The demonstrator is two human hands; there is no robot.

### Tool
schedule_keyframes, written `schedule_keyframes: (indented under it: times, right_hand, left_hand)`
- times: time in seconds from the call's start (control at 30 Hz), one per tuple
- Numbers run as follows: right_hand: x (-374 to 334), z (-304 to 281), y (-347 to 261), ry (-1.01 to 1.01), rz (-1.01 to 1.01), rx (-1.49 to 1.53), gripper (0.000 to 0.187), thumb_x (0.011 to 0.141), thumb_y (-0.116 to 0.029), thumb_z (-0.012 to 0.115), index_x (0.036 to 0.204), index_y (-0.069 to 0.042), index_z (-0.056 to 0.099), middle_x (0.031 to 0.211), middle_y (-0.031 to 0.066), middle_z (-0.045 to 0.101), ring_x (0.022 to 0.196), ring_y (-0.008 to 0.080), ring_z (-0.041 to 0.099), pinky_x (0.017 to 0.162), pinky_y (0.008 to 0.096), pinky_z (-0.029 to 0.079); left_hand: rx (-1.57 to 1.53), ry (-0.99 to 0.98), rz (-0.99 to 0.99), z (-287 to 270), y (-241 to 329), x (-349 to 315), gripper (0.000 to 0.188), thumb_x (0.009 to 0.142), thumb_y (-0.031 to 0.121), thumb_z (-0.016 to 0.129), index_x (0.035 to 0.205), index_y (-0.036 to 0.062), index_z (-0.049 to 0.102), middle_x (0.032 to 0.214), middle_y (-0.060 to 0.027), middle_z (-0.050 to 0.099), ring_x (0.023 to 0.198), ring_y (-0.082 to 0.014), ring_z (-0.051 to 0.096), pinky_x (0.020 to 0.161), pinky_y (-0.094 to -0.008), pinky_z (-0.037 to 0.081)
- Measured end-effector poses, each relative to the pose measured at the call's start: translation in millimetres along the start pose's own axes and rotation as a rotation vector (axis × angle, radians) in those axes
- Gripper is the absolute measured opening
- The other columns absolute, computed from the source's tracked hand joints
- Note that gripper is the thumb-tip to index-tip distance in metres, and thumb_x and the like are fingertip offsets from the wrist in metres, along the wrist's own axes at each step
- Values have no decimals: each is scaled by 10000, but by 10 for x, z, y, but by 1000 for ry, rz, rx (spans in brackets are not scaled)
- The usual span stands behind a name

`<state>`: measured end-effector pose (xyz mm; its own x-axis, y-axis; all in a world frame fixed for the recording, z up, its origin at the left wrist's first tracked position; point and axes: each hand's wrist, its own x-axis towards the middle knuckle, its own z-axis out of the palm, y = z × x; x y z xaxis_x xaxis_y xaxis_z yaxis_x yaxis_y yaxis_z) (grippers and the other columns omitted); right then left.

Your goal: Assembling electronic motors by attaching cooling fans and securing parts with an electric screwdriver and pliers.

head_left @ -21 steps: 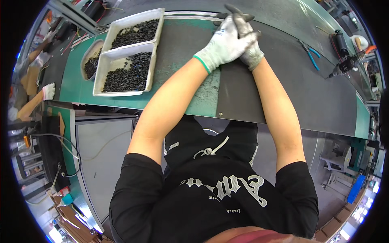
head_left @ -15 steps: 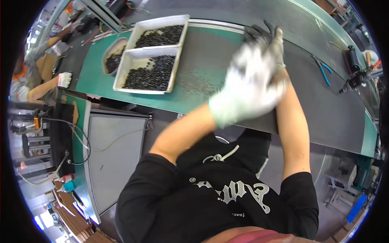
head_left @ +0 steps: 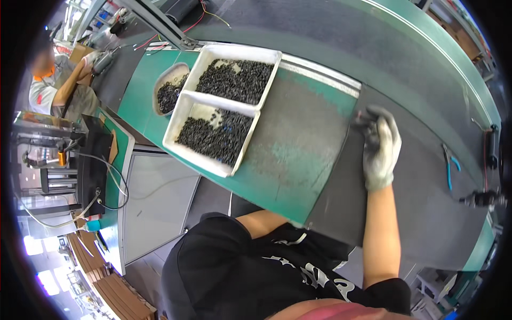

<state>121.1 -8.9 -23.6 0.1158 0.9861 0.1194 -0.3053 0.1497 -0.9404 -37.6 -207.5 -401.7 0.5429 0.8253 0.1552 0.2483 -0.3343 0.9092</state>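
Observation:
My right hand (head_left: 380, 146), in a white glove with dark fingertips, rests on the dark grey mat (head_left: 341, 197) over the green workbench (head_left: 288, 160). Its fingers are curled down at the mat's far left corner; I cannot tell whether a small part is in them. My left hand is out of sight; only the bare left forearm (head_left: 261, 221) shows, pulled back against my body below the bench edge. To the left of the right hand stand two white trays, a near one (head_left: 184, 144) and a far one (head_left: 272, 58), both filled with small black parts.
A grey oval bowl (head_left: 160, 80) of black rings sits left of the trays. Blue-handled pliers (head_left: 450, 165) and a dark power tool (head_left: 480, 198) lie at the right on the grey belt. Another person (head_left: 56, 88) works at the far left.
My left hand has left the right one and dropped out of view toward my body. The right hand stays on the mat. The view has swung toward the trays.

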Motion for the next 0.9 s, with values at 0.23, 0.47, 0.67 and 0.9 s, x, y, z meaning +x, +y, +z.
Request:
schedule_keyframes:
  times: [0.23, 0.47, 0.67, 0.9]
  right_hand:
    - [-106, 83, -145, 67, 26, -86, 338, 936, -195, 503, 1133, 70, 576, 1023, 154, 641, 920, 205, 635, 867, 294, 481]
    - [81, 141, -109, 30, 54, -64, 344, 953, -226, 528, 1144, 55, 577, 998, 139, 655, 901, 189, 632, 848, 299, 488]
    - [233, 324, -186, -15, 93, -172, 339, 962, -256, 531, 1120, 37, 597, 947, 124, 661, 842, 172, 613, 803, 297, 488]
    - [2293, 2756, -207, -673, 111, -129, 346, 990, -252, 462, 1162, 10, 607, 1019, 106, 681, 906, 191, 634, 831, 356, 496]
  left_hand:
    - [-3, -72, -203, -755, 641, 652, 334, 961, 295, 464, 1062, 25, 634, 1025, -146, 653, 954, -277, 630, 882, -403, 497]
    - [-17, -126, -278, -1932, 1080, 1270, 345, 955, 305, 486, 1108, 34, 636, 1083, -145, 656, 986, -280, 632, 906, -399, 492]
    - [-82, -122, -311, -2819, 1651, 299, 361, 950, 315, 505, 1146, 42, 637, 1132, -144, 659, 1014, -282, 633, 927, -396, 488]
    - [-9, -37, -381, -4987, 2880, -564, 322, 925, 297, 515, 954, 25, 685, 825, -133, 675, 757, -240, 664, 690, -357, 525]
